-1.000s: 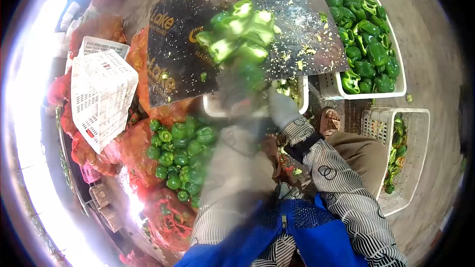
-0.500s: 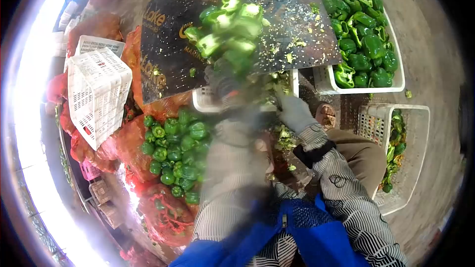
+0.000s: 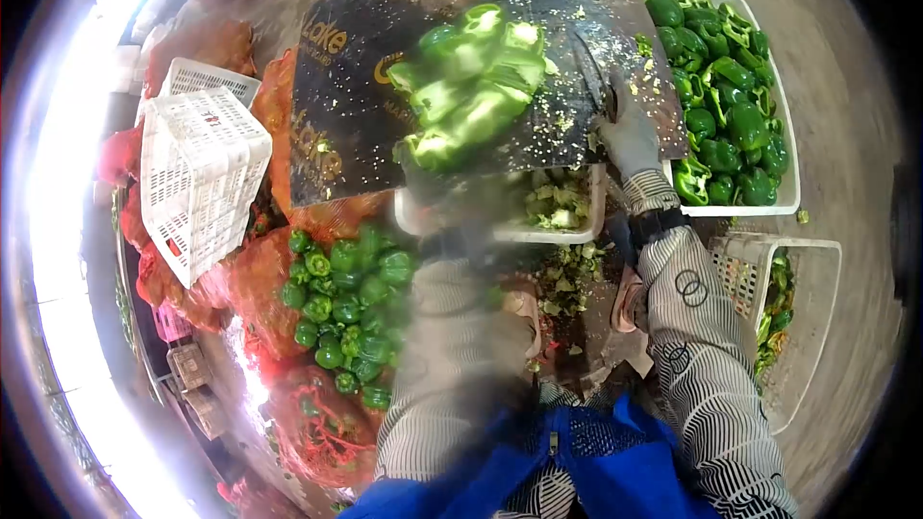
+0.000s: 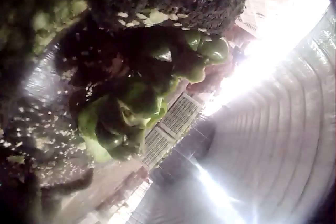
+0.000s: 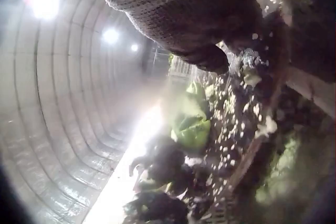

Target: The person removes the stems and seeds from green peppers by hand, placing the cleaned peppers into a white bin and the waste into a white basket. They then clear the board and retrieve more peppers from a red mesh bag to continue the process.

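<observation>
A dark board (image 3: 356,96) speckled with seeds carries a pile of cut green pepper pieces (image 3: 471,86). My gloved right hand (image 3: 630,135) is at the board's right edge, curled round the handle of a knife (image 3: 591,62) whose blade lies on the board. My left hand (image 3: 437,178) is blurred at the near side of the pile; its grip is unclear. In the left wrist view, dark fingers overlap pepper pieces (image 4: 121,124). The right wrist view shows the glove (image 5: 210,29) above the seed-strewn board.
Under the board's near edge a white crate (image 3: 538,234) holds pepper scraps. A white crate (image 3: 784,183) at right is full of cut peppers, and another (image 3: 817,308) stands lower right. Whole peppers (image 3: 351,298) fill red mesh sacks at left, beside empty white crates (image 3: 202,173).
My right hand rose from the scrap crate to the board's right edge and took the knife handle. The left hand stayed by the pepper pile.
</observation>
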### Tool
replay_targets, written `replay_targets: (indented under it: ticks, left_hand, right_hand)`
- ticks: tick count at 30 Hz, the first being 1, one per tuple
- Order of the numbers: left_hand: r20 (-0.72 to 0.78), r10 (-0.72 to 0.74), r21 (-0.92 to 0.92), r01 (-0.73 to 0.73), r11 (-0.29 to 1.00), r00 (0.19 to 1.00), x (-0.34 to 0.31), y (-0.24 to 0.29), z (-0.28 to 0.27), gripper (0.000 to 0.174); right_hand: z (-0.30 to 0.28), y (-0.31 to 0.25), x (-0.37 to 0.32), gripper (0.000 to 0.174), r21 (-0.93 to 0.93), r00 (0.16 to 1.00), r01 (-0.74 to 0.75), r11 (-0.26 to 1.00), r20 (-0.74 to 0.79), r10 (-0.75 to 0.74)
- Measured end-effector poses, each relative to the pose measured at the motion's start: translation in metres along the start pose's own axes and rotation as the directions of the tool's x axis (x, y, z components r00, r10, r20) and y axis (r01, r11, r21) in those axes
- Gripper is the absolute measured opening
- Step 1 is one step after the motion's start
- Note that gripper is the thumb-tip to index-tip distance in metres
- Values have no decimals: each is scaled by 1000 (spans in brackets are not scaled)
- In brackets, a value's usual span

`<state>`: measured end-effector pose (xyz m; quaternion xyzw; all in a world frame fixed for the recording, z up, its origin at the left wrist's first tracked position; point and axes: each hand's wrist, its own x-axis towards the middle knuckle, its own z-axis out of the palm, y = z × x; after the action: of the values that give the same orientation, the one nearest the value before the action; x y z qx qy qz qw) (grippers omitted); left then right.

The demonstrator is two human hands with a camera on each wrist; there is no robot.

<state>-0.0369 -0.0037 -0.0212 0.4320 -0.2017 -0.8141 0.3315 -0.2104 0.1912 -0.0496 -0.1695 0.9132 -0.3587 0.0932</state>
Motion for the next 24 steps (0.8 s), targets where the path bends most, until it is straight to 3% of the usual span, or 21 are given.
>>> replay_targets:
  ticks: [2, 3, 5, 6, 7, 8, 9, 10, 12, 14, 15, 16, 17, 18, 19, 20, 21, 22, 23, 24]
  left_hand:
    - [119, 6, -108, 7, 994, 993, 7, 3, -4, 58]
    - [171, 15, -148, 11, 989, 985, 11, 5, -6, 59]
    - [262, 27, -216, 31, 976, 965, 16, 4, -7, 60]
    - [303, 30, -253, 51, 966, 953, 15, 4, -7, 61]
    - [344, 37, -289, 68, 955, 938, 13, 4, -8, 61]
    - [395, 44, -331, 98, 939, 917, 14, 6, -10, 62]
    - [436, 56, -365, 120, 923, 898, 11, 7, -10, 62]
    - [497, 72, -401, 156, 903, 865, 10, 11, -14, 63]
    - [641, 107, -461, 270, 845, 760, 8, 16, -20, 64]
    - [747, 140, -477, 377, 794, 650, 9, 26, -29, 65]
    - [744, 150, -481, 366, 797, 652, 6, 34, -28, 65]
    - [511, 79, -434, 177, 883, 856, 0, 42, -27, 65]
    - [219, 56, -319, 17, 947, 974, -6, 49, -26, 64]
    - [-92, 81, -155, -95, 983, 992, -10, 55, -25, 63]
    - [667, 164, -296, 57, 953, 726, 17, 70, -34, 52]
    - [668, 166, -304, 62, 951, 725, 25, 61, -54, 52]
    - [525, 128, -215, -14, 976, 842, -3, 59, -46, 53]
    - [367, 105, -111, -68, 991, 924, -22, 58, -39, 54]
    - [658, -52, -189, 231, 954, 752, 5, 52, -64, 56]
    - [881, -124, -150, 520, 841, 456, 30, 46, -84, 58]
  right_hand:
    - [-2, -11, 16, 70, -186, 998, -36, 982, 35, 44]
    - [-5, -20, 15, 70, -185, 999, -30, 982, 37, 37]
    - [-11, -45, 3, 69, -295, 979, 202, 934, 57, -194]
    - [-6, -62, -7, 69, -372, 918, 387, 844, 76, -388]
    - [-19, -100, -28, 65, -43, 882, 396, 917, 297, -367]
    - [4, -112, -35, 63, -187, 831, 471, 862, 423, -362]
    - [29, -101, -47, 63, -135, 705, 700, 702, 291, -647]
    - [47, -104, -54, 63, -75, 737, 636, 768, 352, -577]
    - [73, -103, -63, 62, -175, 778, 587, 791, 392, -490]
    - [86, -108, -65, 63, -226, 782, 608, 761, 336, -525]
    - [90, -114, -66, 64, -285, 785, 618, 733, 274, -555]
    - [89, -123, -60, 60, -408, 820, 572, 712, 306, -483]
    - [94, -122, -50, 58, -457, 824, 564, 688, 249, -509]
    - [98, -121, -43, 57, -508, 823, 549, 664, 190, -536]
    - [76, -143, -46, 54, -473, 866, 499, 726, 240, -439]
    - [57, -151, -52, 54, -480, 865, 500, 721, 240, -440]
    - [39, -156, -61, 55, -169, 795, 588, 791, 301, -526]
    - [20, -160, -71, 56, 157, 716, 607, 779, 318, -621]
    - [4, -168, -87, 60, 248, 667, 615, 748, 343, -662]
    - [-5, -171, -101, 60, 228, 674, 621, 750, 334, -660]
